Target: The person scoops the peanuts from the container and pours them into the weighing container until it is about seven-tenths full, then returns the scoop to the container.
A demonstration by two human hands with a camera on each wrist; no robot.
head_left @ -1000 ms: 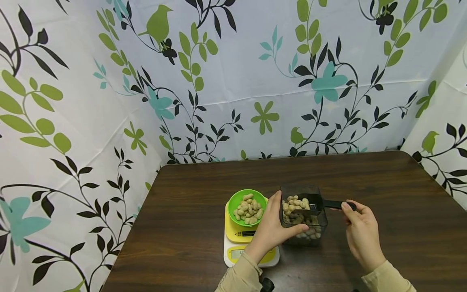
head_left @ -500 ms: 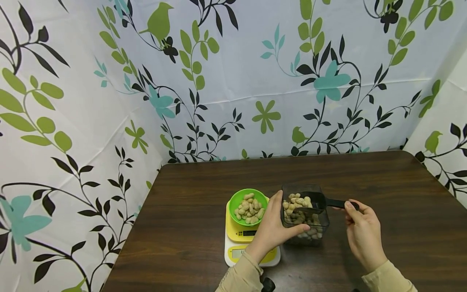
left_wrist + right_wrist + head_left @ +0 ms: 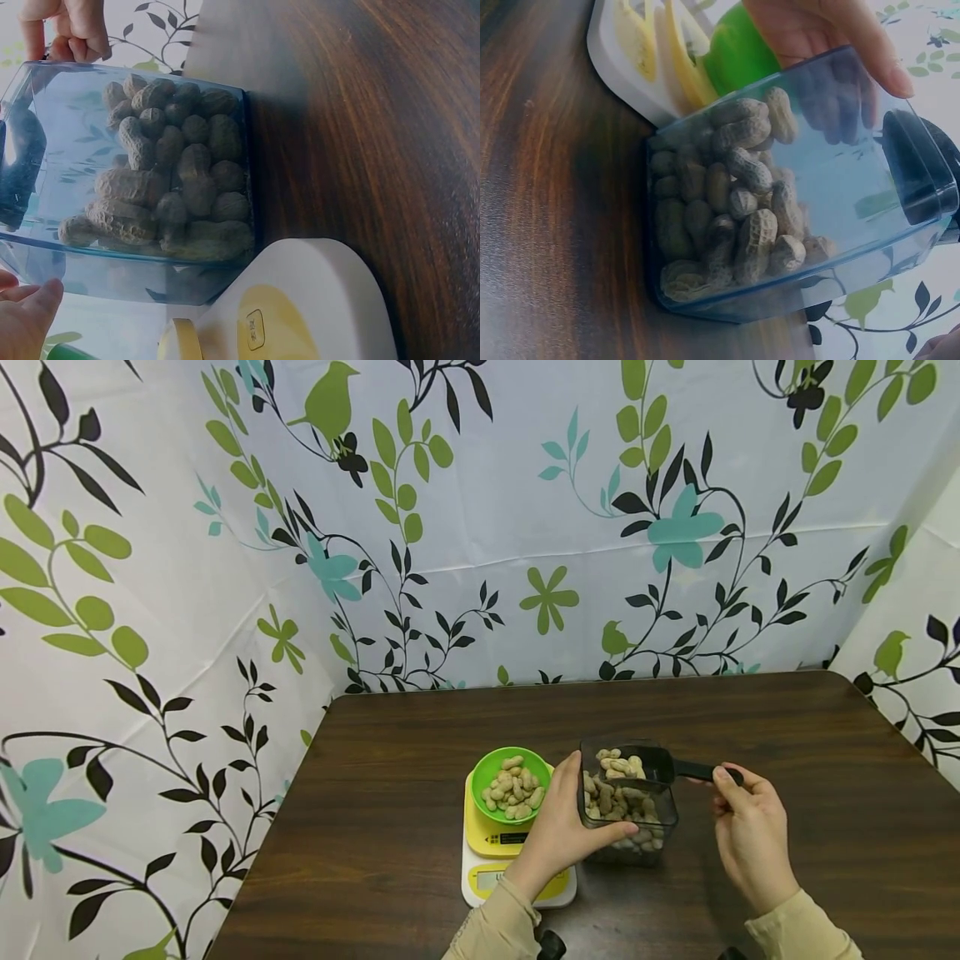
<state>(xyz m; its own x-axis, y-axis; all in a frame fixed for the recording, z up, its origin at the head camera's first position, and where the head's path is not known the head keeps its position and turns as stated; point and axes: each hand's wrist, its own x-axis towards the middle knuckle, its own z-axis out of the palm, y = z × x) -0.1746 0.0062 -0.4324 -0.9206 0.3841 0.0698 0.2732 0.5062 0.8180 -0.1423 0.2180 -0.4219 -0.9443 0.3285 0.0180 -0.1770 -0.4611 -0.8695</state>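
In the head view, a clear dark-tinted plastic container (image 3: 666, 814) of unshelled peanuts (image 3: 618, 802) stands right of the scale. My left hand (image 3: 562, 822) grips its near left corner, thumb along the front wall and fingers along the left side. With my right hand (image 3: 753, 839) I pinch the handle end of a black scoop (image 3: 658, 764), whose bowl sits at the container's top with several peanuts in it. The right wrist view shows the scoop's bowl (image 3: 911, 169) inside the upper part of the container, above the peanut pile.
Left of the container, a yellow and white kitchen scale (image 3: 480, 847) carries a green bowl (image 3: 482, 768) with peanuts in it. My left forearm partly covers the scale. The brown wooden table (image 3: 375, 827) ends at a patterned curtain (image 3: 465, 560) behind.
The scoop has come up through the peanuts and levelled out, now bearing several. My right hand has shifted slightly right; my left hand keeps its hold on the container.
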